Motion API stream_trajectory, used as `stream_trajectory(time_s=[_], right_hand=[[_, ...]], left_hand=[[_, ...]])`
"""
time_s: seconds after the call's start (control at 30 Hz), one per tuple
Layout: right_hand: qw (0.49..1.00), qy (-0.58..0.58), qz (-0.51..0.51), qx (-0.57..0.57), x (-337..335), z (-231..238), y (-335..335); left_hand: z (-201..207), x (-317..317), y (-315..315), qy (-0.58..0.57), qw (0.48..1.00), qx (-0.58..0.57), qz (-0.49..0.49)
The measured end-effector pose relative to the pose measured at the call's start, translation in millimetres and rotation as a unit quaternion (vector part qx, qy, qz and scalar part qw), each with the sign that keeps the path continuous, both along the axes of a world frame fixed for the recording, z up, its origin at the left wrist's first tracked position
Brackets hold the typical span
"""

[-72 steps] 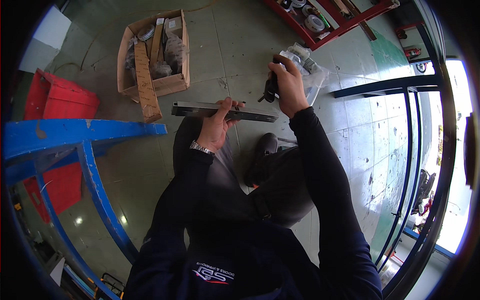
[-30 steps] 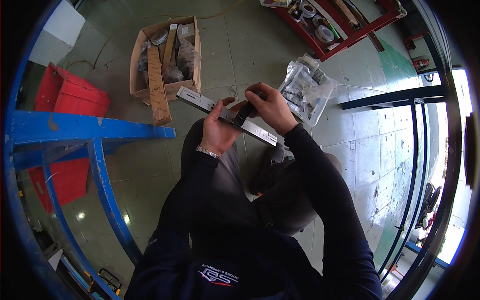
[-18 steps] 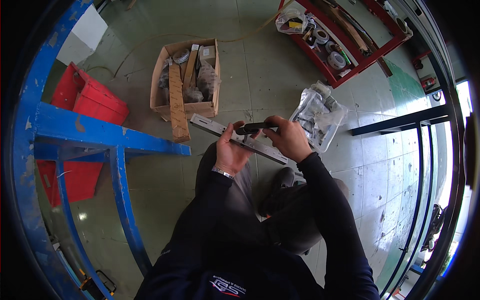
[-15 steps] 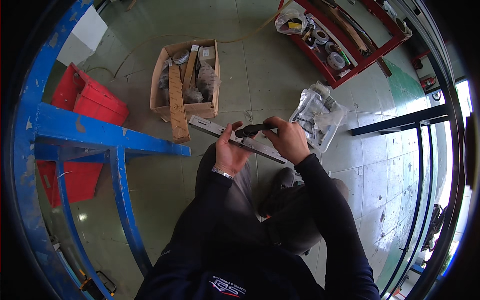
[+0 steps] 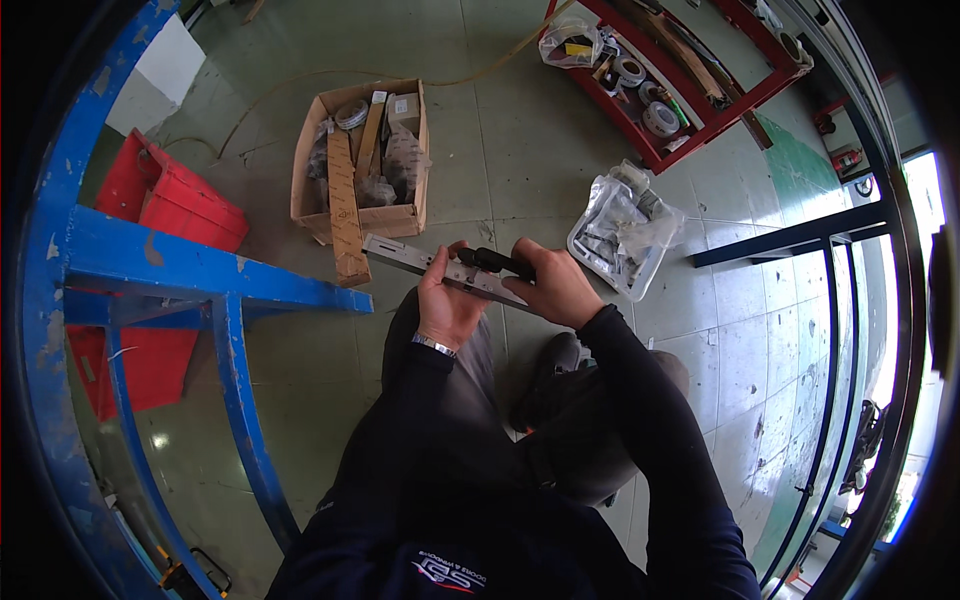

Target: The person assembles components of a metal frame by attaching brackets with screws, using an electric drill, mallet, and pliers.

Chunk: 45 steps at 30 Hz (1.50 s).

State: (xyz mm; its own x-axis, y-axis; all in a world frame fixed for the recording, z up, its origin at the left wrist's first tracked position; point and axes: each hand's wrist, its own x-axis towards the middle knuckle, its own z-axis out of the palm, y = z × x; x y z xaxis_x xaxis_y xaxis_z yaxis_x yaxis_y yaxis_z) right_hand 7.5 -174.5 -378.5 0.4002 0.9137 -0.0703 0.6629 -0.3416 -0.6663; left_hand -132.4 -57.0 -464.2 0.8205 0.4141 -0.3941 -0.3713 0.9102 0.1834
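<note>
A long, flat silver metal bar (image 5: pixel 395 252) with slots lies slantwise in front of me, its left end reaching toward the cardboard box. My left hand (image 5: pixel 448 310) is closed around the bar's middle from below, thumb against its side. On top of the bar sits a black elongated piece (image 5: pixel 496 262), rounded at its left end; its exact kind is unclear. My right hand (image 5: pixel 562 284) grips the black piece's right end, its thumb by the bar. That hand hides the bar's right end.
A cardboard box (image 5: pixel 415 219) of parts stands ahead, with a long carton (image 5: pixel 345 215) leaning out. A clear plastic tray (image 5: pixel 640 280) of bagged parts lies right of it. Blue steel frame (image 5: pixel 190 262) and red bins (image 5: pixel 195 205) are at left; a red cart (image 5: pixel 690 150) stands far right.
My right hand has moved left and slightly down with the black piece, which now lies closer along the bar. The view has shifted slightly.
</note>
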Motion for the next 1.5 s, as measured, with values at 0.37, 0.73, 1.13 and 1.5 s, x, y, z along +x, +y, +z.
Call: stream_trajectory(time_s=[0.37,0.73,1.13,1.5], right_hand=[[0.993,0.110,0.038,-0.032,-7.1,-1.1,5.2],[0.993,0.083,0.079,-0.028,-28.5,-10.3,3.0],[0.986,0.168,0.012,-0.022,-36.9,-13.8,5.4],[0.990,0.133,0.041,-0.039,-30.0,-12.1,10.2]], left_hand=[[-4.6,1.1,1.3,0.012,0.999,-0.022,-0.027],[-4.8,-0.1,0.6,0.076,0.995,0.045,-0.041],[-6.9,2.3,-2.2,0.094,0.994,0.047,-0.029],[-21.6,5.1,1.8,0.100,0.994,0.040,0.016]])
